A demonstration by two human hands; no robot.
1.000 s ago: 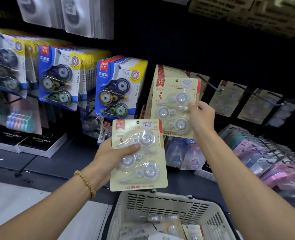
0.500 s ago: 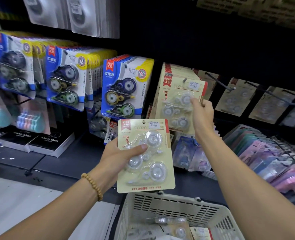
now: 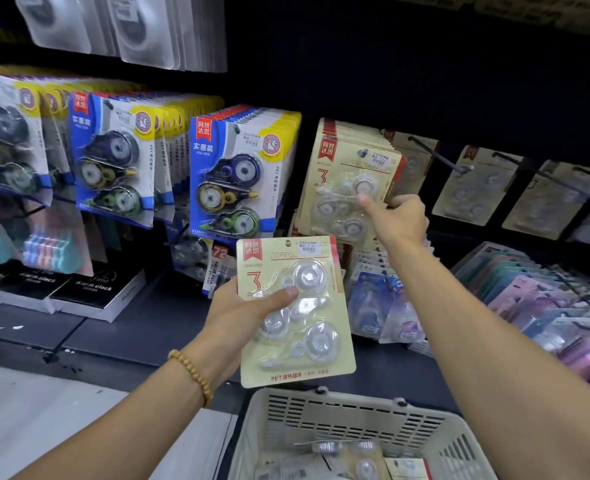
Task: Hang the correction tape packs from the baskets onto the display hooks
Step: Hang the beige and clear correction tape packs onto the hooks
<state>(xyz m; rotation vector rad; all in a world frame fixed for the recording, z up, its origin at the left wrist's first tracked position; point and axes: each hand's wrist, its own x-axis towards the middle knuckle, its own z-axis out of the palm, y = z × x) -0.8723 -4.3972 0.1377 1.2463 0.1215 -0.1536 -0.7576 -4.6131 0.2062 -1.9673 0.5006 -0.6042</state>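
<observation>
My left hand [image 3: 245,313] grips a cream three-piece correction tape pack [image 3: 307,341] upright, thumb across its clear blister, above the basket [image 3: 338,410]. My right hand [image 3: 401,223] is at the front cream pack [image 3: 342,188] of a thick stack that hangs on a display hook [image 3: 362,153]. Its thumb lies on the blister and its fingers curl round the pack's right edge. More cream packs [image 3: 366,465] lie in the basket at the bottom.
Blue and yellow tape packs [image 3: 231,174] hang in rows to the left. A long bare hook [image 3: 439,155] sticks out right of the stack, with thin rows of cream packs [image 3: 473,192] behind. Alarm clock boxes [image 3: 96,289] and pastel packs [image 3: 546,306] lie on the lower shelf.
My right hand has carried its pack up onto the hook, where it now hangs at the front of the stack. My left hand has kept its pack still.
</observation>
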